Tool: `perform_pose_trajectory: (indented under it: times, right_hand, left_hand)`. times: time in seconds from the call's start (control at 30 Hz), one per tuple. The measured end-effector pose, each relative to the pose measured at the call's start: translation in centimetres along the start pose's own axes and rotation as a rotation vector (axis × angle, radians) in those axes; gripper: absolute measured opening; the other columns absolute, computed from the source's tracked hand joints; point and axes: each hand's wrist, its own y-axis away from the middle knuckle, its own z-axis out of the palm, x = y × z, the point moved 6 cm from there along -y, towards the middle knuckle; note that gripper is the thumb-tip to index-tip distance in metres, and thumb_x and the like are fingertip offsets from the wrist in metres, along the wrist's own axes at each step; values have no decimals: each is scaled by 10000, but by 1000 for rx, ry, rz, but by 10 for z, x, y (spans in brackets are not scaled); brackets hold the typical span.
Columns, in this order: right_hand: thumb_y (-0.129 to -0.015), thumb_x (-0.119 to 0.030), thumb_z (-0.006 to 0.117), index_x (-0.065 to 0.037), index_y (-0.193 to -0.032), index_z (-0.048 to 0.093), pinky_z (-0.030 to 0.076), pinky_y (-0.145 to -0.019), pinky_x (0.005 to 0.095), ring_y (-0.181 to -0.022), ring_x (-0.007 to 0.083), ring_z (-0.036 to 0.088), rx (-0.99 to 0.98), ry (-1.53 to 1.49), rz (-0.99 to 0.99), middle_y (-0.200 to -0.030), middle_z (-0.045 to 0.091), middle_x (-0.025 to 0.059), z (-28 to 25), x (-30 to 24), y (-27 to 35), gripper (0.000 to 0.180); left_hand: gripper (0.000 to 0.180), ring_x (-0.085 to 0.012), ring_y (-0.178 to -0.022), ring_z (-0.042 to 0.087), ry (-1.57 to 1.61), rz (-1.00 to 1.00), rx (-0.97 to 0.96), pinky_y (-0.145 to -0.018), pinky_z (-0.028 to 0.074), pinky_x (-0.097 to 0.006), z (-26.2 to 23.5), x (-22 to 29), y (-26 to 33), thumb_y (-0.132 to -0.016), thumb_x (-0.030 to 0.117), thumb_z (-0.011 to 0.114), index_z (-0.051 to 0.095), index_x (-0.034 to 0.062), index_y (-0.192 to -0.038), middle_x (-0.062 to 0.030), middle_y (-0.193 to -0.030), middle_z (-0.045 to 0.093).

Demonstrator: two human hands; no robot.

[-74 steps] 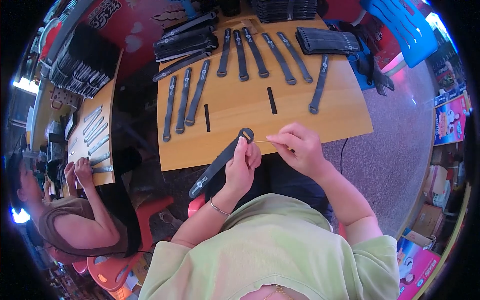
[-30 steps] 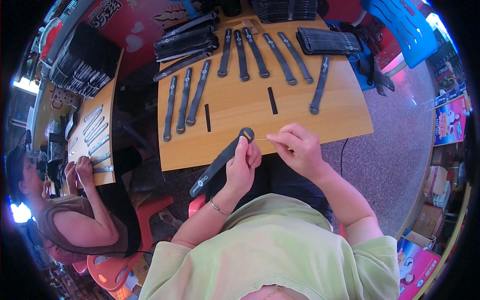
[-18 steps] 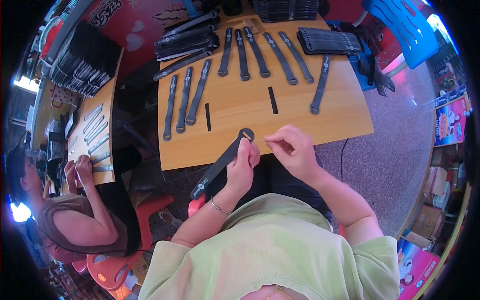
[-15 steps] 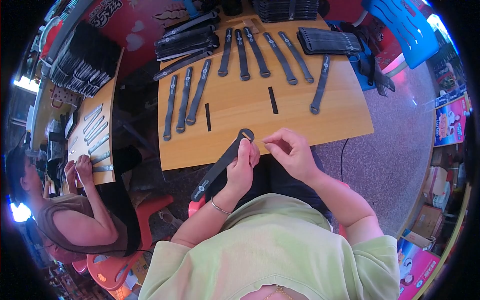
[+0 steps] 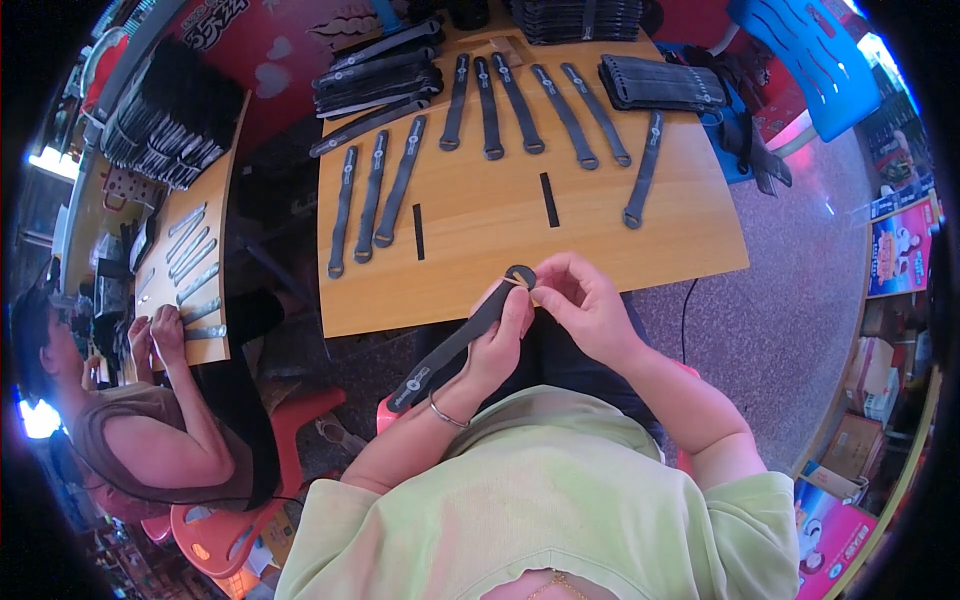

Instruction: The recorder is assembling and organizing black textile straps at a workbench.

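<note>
A dark grey strap (image 5: 447, 352) with a rounded, slotted end lies slantwise across my left hand (image 5: 500, 345). My left thumb presses it near the slot, and its long tail hangs down to the left beyond my wrist. At the rounded end, the pinched thumb and forefinger of my right hand (image 5: 590, 310) meet the strap's edge. Whether a small thing is also between those fingertips cannot be made out. Both hands are just off the near edge of the wooden table (image 5: 470, 285).
Similar straps (image 5: 487, 110) lie spread on the table, near two black slots. Strap stacks stand at the back left (image 5: 380, 80) and back right (image 5: 660, 82). A blue chair (image 5: 805, 65) is at the far right. On the left, a co-worker (image 5: 165, 430) sits at another table.
My left hand has moved right with the strap, bringing its slotted end to my right fingers. The right hand, which was apart from the strap, now touches that end.
</note>
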Motion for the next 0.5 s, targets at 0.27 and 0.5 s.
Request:
perform_pose_trajectory:
  times: [0.27, 0.5]
  right_hand:
    - [-791, 33, 633, -108, -1035, 660, 446, -572, 236, -672, 126, 560, 76, 839, -558, -791, 550, 33, -7, -43, 2, 283]
    - [-687, 14, 667, -129, -972, 704, 452, -523, 280, -615, 169, 562, 23, 1146, -756, -742, 542, 31, -4, -49, 3, 320]
  left_hand:
    - [296, -79, -568, 355, -122, -3, -132, -516, 306, -234, 5, 3, -5, -1009, 196, 381, 418, 62, -748, 12, -640, 399]
    - [333, -87, -549, 327, -39, -191, -372, -499, 275, -225, -4, -3, -13, -1012, 255, 371, 386, 88, -724, 22, -626, 366]
